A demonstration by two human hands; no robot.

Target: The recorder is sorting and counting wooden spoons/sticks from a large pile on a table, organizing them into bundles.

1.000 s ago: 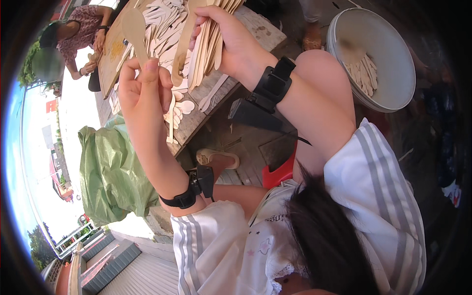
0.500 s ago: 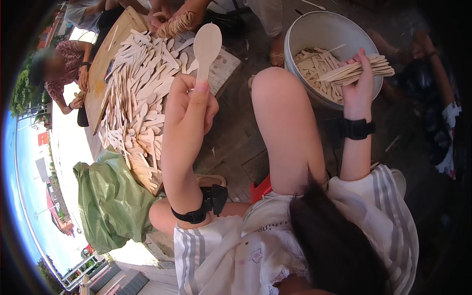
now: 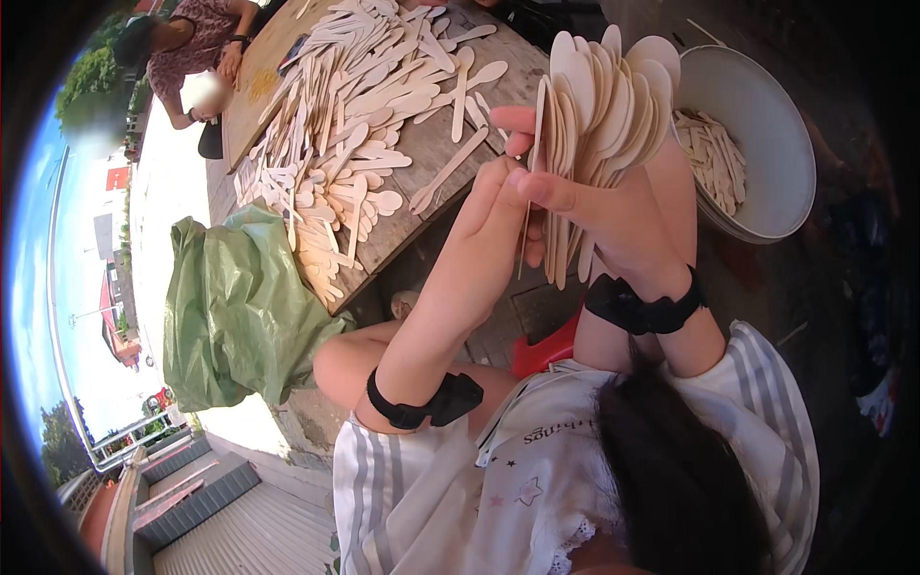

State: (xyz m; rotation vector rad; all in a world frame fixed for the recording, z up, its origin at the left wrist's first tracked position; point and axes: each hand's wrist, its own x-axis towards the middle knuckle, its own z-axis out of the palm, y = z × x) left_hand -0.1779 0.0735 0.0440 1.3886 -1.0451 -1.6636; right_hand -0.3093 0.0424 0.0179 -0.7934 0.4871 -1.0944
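Observation:
In front of my knees, my right hand [image 3: 632,216] is closed around a thick bundle of flat wooden spoons [image 3: 609,120], their round bowls fanned out at the top. My left hand [image 3: 494,201] meets it from the left, with thumb and fingers pinched at the lower part of a single wooden spoon [image 3: 540,129]. That spoon stands upright along the bundle's left side. The left fingertips are partly hidden behind my right thumb. A large loose pile of wooden spoons [image 3: 355,115] covers much of the wooden table [image 3: 402,240] ahead on the left.
A whitish bucket [image 3: 781,134] with wooden pieces [image 3: 711,163] inside stands to the right, beyond my knee. A green plastic bag [image 3: 240,311] bulges at the table's near left corner. Another person [image 3: 196,53] sits across the table. Something red [image 3: 546,347] shows beside my leg.
My right hand has come left from over the bucket with its bundle. My left hand has lowered its spoon to the bundle's side. The view has shifted, too.

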